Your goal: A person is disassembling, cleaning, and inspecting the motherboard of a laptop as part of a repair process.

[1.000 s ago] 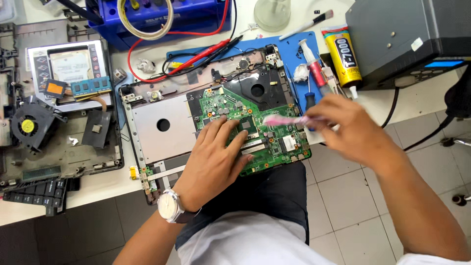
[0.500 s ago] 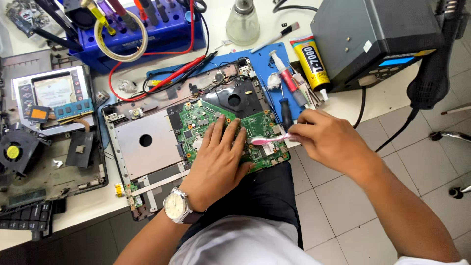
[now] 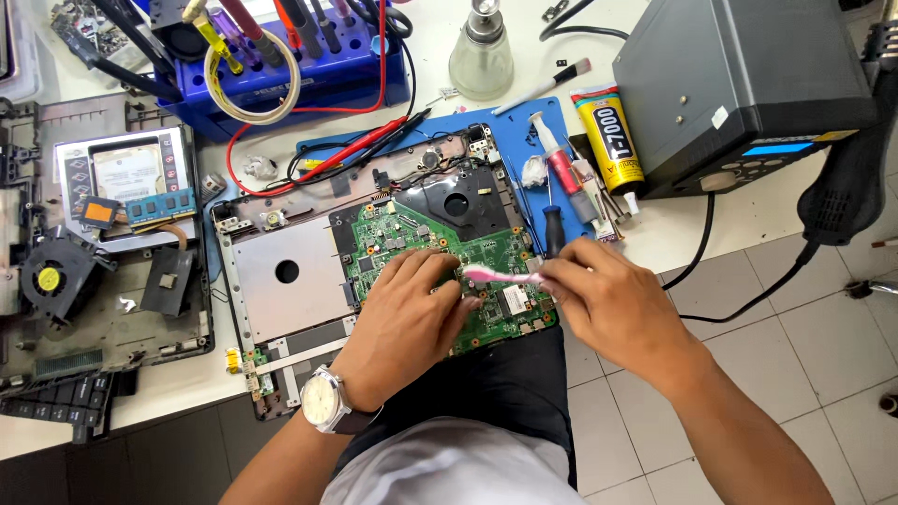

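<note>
A: What is the left hand (image 3: 412, 313) doing?

B: It lies flat on the green board (image 3: 449, 271), fingers spread a little and pressing down, gripping nothing. A watch (image 3: 320, 400) sits on that wrist.

A: And the right hand (image 3: 613, 304)?

B: Its fingers are pinched around the handle of a pink toothbrush (image 3: 500, 275). The brush lies level, pointing left, its head over the board just beside the left fingertips.

A: Where is the board?

B: In the open laptop base (image 3: 285, 281), which rests at the table's near edge and overhangs the person's lap. A bare metal plate with a round hole is to the board's left.

A: Anything else near?

B: A blue mat (image 3: 524, 126) lies under the base's far side, carrying a yellow glue tube (image 3: 608, 136) and a red-tipped syringe (image 3: 559, 166). A grey station (image 3: 739, 84) stands at the right, a blue tool rack (image 3: 290, 65) at the back, and a fan (image 3: 49, 279) lies far left.
</note>
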